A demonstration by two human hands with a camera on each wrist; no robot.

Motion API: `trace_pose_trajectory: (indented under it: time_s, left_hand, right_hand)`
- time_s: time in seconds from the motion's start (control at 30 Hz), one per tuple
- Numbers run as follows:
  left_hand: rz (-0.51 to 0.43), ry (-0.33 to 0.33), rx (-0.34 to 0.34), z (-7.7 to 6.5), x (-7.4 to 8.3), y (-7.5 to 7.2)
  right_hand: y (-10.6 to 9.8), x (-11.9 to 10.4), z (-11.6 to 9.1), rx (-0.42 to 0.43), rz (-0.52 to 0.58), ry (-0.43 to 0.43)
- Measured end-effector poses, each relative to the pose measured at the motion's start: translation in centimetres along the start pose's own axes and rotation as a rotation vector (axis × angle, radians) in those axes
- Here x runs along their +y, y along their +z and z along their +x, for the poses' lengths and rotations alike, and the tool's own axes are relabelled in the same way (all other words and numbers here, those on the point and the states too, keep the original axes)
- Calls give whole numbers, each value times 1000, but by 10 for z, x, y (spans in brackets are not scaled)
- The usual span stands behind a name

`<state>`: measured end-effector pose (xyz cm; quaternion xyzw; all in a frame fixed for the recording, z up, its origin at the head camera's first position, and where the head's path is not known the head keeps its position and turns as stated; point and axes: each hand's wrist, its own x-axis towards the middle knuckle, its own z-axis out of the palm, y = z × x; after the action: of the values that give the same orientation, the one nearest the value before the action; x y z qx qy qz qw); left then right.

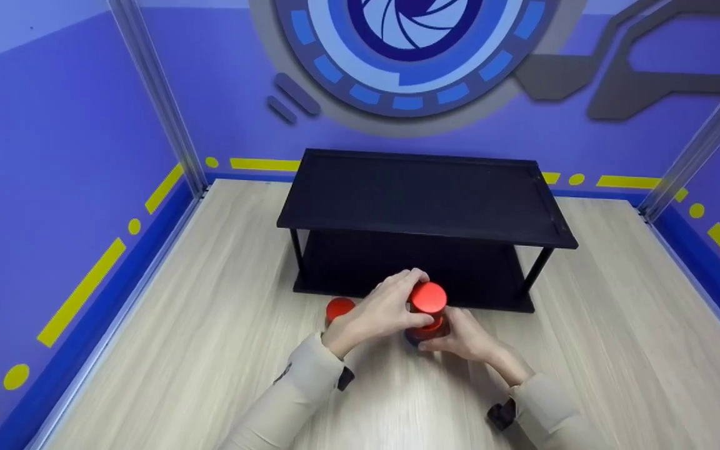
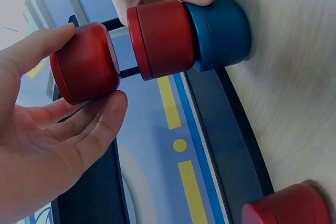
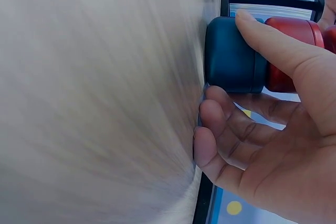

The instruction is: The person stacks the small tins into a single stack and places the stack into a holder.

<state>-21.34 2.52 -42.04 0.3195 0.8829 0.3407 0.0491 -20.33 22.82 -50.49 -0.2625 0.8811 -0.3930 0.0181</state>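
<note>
My left hand [image 1: 382, 309] holds a red round lidded tin [image 1: 429, 297] between thumb and fingers. In the left wrist view a small gap separates this tin from a second red tin [image 2: 164, 39] beneath it. That second tin stands on a blue tin [image 3: 231, 56], which rests on the table. My right hand [image 1: 469, 337] grips the blue tin low down, thumb on one side and curled fingers on the other. Another red tin [image 1: 339, 309] stands on the table to the left, partly hidden by my left hand and wrist in the head view.
Just behind the hands stands a black two-tier shelf [image 1: 422, 194], with thin posts [image 1: 536, 270] at its front corners. The pale wooden table [image 1: 635, 350] runs to blue panels [image 1: 79, 150] at the sides and back.
</note>
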Motion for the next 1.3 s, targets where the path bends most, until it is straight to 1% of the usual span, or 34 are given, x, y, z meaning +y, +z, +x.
trace_pose_trajectory:
  time_s: [0.1,0.33,0.47,0.63,0.83,1.3]
  left_hand:
    - [6,3,1,0,-1,2]
    - [23,23,2,1,-2,6]
    - [21,15,-7,0,-3,9]
    - [23,8,-20,1,-3,10]
    - [36,2,-19,1,-3,11]
    - [8,10,-9,2,-5,13]
  right_hand:
    - [0,0,0,4,4,-8]
    - [1,1,0,-5,14,3]
    - [1,1,0,-8,17,1]
    - [0,1,0,-2,2,26]
    - [0,1,1,0,2,30]
    - [0,1,0,-9,9,28]
